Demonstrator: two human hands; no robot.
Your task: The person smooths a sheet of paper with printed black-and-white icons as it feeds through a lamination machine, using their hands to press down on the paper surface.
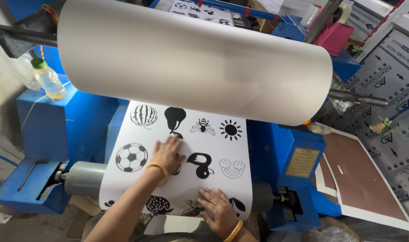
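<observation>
A: While both hands are on the printed sheet (177, 152), log them as flat. Left hand (167, 154) palm down, fingers spread, pressed on the paper near the middle, just below the black pear shape (174, 119) and right of the football picture (131, 157). Yellow bangle (158, 169) on that wrist.

B: Right hand?

A: Right hand (218, 207) also flat, fingers spread, lower down near the sheet's bottom edge, between the strawberry picture (158, 205) and a dark leaf shape (238, 204). Red and yellow bangles (234, 231) on it. Neither hand is pinching anything.

B: Where does the sheet sit?

A: It hangs from under the big white paper roll (191, 58) at the top and drapes down over the grey roller (84, 178) of the blue machine (65, 130). Black pictures all over it: watermelon (144, 115), bee (202, 127), sun (231, 130), rainbow with clouds (231, 168).

B: Anything around?

A: Plastic bottle (48, 79) with yellowish liquid on the machine's left top, brass-coloured plate (302, 162) on the right housing, brown board (363, 177) with white border leaning to the right, pink tape dispenser (334, 36) top right.
</observation>
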